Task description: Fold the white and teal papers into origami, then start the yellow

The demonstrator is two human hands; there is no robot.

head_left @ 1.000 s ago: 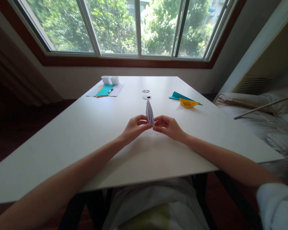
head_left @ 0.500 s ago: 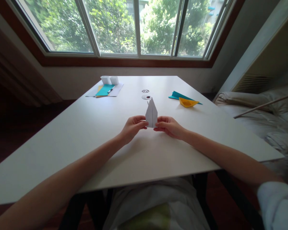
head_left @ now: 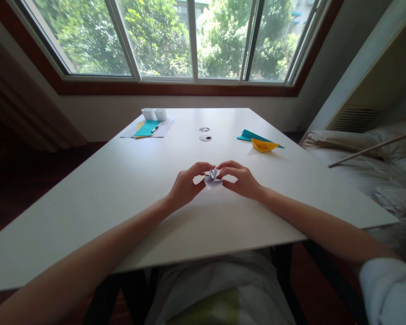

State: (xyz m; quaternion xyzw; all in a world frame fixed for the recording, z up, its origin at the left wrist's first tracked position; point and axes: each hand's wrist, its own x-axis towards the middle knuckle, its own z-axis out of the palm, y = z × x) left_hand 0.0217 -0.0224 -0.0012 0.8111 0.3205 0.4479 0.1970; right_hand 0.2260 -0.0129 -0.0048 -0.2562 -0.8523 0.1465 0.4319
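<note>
A small piece of folded white paper [head_left: 213, 180] is held between my hands above the near middle of the table. It is tilted so that its layered, pleated end faces me. My left hand [head_left: 188, 183] pinches it from the left, thumb below and fingers on top. From the right, my right hand [head_left: 239, 179] grips it in the same way, with the fingers curved over its upper side. The fingers hide the paper's far part.
The white table [head_left: 122, 189] spreads around my hands. At the back right lie a yellow paper boat [head_left: 264, 146] and a blue folded paper [head_left: 252, 135]. Blue sheets [head_left: 148, 128], a pen [head_left: 156, 128] and two white containers [head_left: 154, 113] are at the back left. Round discs [head_left: 205, 138] sit mid-table.
The white folded paper stood upright with its point up; now it is tipped, with its folded end towards me. My fingers have moved from its lower sides to over its top.
</note>
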